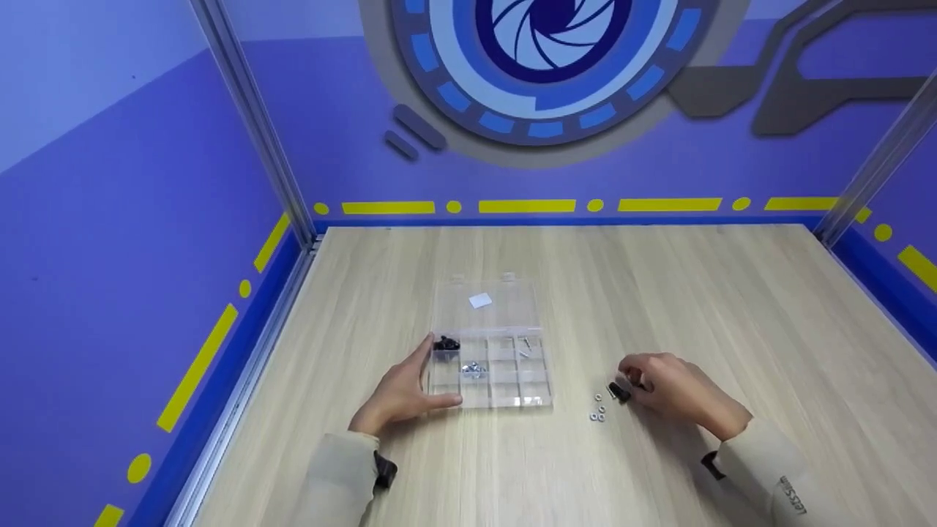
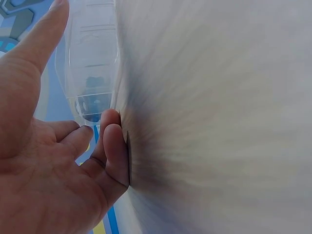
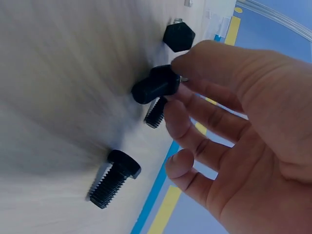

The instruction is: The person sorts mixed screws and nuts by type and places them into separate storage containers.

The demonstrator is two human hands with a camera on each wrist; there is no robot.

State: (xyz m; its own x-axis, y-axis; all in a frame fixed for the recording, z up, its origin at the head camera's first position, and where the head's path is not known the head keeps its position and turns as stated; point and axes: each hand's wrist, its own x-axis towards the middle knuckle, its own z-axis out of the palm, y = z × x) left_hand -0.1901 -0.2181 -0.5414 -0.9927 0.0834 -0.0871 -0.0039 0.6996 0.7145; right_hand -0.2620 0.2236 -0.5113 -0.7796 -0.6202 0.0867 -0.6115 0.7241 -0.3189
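A clear plastic compartment box [image 1: 505, 401] lies on the table with its lid [image 1: 487, 315] laid back. My left hand [image 1: 401, 391] rests against its left front corner, thumb straight along the front edge and fingers at the left side. In the left wrist view, the other fingers bend loosely near the box wall [image 2: 92, 48]. To the right of the box, my right hand [image 1: 662, 384] pinches a black hex bolt [image 3: 156, 87] at the fingertips. Around it lie more black bolts, one with its thread showing [image 3: 114, 180] and one with its hexagonal head towards the camera [image 3: 179, 36].
Several silver nuts [image 1: 598, 413] lie between the box and my right hand. Inside the box, separate compartments hold black parts [image 1: 446, 343], small silver parts [image 1: 473, 370] and screws [image 1: 525, 346]. Blue-purple panels [image 1: 329, 132] stand behind and beside the wooden table [image 1: 659, 285].
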